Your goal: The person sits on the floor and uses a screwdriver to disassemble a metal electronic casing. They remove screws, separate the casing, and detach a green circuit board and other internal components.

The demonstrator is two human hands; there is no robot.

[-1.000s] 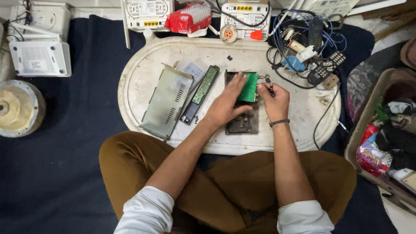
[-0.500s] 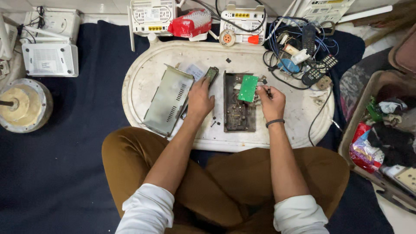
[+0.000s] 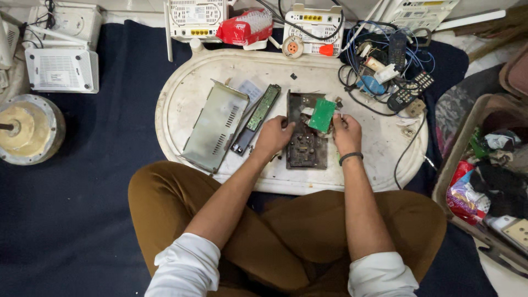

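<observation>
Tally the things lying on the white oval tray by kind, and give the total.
On the white oval tray:
Dark metal chassis, left hand on its edge: 1
Small green circuit board, by the right hand: 1
Long narrow circuit board: 1
Vented metal cover: 1
Total: 4

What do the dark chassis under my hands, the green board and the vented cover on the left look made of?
Chassis: likely sheet metal, dull, dark, perhaps rusty. Green board: probably a circuit board, matte green. Vented cover: seemingly thin folded metal, pale grey, slotted.
</observation>
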